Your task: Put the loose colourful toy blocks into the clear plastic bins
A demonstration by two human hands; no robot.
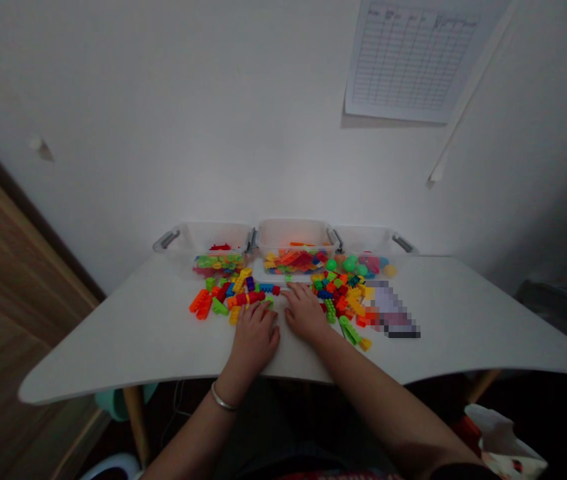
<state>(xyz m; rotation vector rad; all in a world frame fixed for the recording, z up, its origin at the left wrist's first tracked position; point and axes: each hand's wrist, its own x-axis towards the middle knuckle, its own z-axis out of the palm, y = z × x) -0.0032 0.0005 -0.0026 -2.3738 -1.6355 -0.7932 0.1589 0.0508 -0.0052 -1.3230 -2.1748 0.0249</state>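
Silver bangle (223, 400), on the left wrist. Left hand (254, 340), palm down on the table, fingers loosely spread, tips just beside the orange and yellow bricks; nothing visibly held. Right hand (304, 313), likewise palm down, fingers slightly curled, tips at the edge of a loose heap of plastic building bricks (340, 300); whether it grips one cannot be told. Second heap of bricks (228, 297), left of the hands. Farther off: three clear plastic bins (293, 233) with grey handles, at the far edge of the white table (113, 353); a pixelated packet (390, 310), right of the bricks; a ruled chart (416, 60) on the white wall (163, 133); a wood-grain panel (13, 280) at left.
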